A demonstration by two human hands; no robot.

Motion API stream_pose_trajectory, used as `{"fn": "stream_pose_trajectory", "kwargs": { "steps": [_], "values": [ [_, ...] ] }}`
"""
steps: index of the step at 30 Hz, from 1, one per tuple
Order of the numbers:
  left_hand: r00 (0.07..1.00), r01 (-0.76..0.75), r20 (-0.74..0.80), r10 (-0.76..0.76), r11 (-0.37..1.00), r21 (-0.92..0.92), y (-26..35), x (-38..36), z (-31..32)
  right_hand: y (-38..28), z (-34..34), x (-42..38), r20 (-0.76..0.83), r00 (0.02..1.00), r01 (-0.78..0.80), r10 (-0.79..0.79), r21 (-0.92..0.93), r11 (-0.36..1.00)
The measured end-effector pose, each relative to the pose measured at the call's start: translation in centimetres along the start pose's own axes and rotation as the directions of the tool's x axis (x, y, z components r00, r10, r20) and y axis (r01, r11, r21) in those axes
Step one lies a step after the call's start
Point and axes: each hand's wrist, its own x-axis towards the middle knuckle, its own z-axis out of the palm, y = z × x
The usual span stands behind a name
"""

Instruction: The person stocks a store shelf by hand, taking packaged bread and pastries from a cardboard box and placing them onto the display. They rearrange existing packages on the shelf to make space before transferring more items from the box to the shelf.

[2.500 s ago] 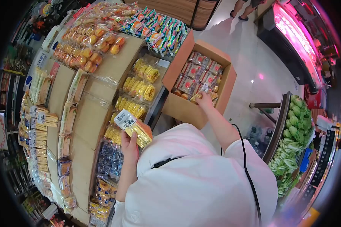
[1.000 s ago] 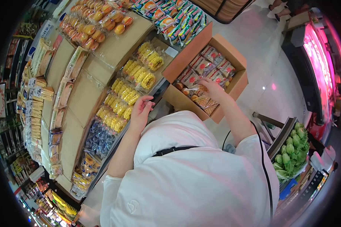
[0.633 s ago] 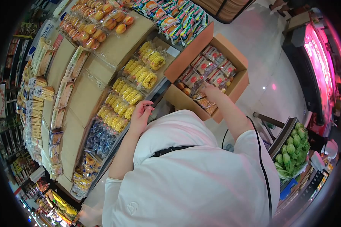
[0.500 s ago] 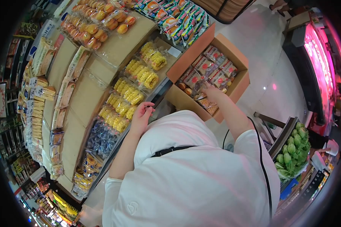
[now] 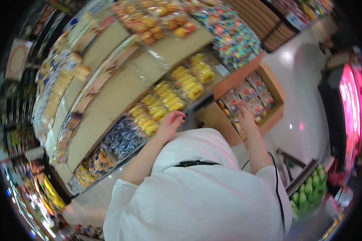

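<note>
An open cardboard box (image 5: 276, 114) holds several clear-wrapped bread packs (image 5: 245, 89) with red and white labels. My right hand (image 5: 246, 115) reaches into it, fingers at the packs. Motion blur hides whether the fingers grip one. At the shelf edge, my left hand (image 5: 171, 125) is closed with its fingers curled. Something small and dark shows by its fingertips, too blurred to name. Yellow packaged snacks (image 5: 168, 96) lie in a row just beyond this hand.
The tan tiered display shelf (image 5: 120, 90) carries round wrapped buns (image 5: 151, 30), colourful packets (image 5: 233, 38) and blue-wrapped packs (image 5: 124, 134). A stand of green leafy vegetables (image 5: 309, 188) is at right. A pink-lit case (image 5: 350, 108) stands beyond the floor.
My view has turned, so the shelf and box appear farther right. My right hand is still among the packs in the box. My left hand stays curled near the shelf edge.
</note>
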Motion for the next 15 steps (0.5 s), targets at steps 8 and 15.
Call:
{"fn": "stream_pose_trajectory", "kwargs": {
  "steps": [8, 15],
  "values": [
    [0.994, -0.087, 0.095, 0.060, 0.945, 0.314, -0.5, -3.2, -5.1, -16.5, 6.5, 0.2, 0.211, 0.939, 0.169, -0.272, 0.408, 0.897],
    [0.984, -0.102, -0.093, 0.152, 0.906, 0.411, -3.7, -10.8, -13.6, -23.8, 12.8, -0.8, 0.436, 0.830, 0.136, -0.347, 0.445, 0.885]
  ]
}}
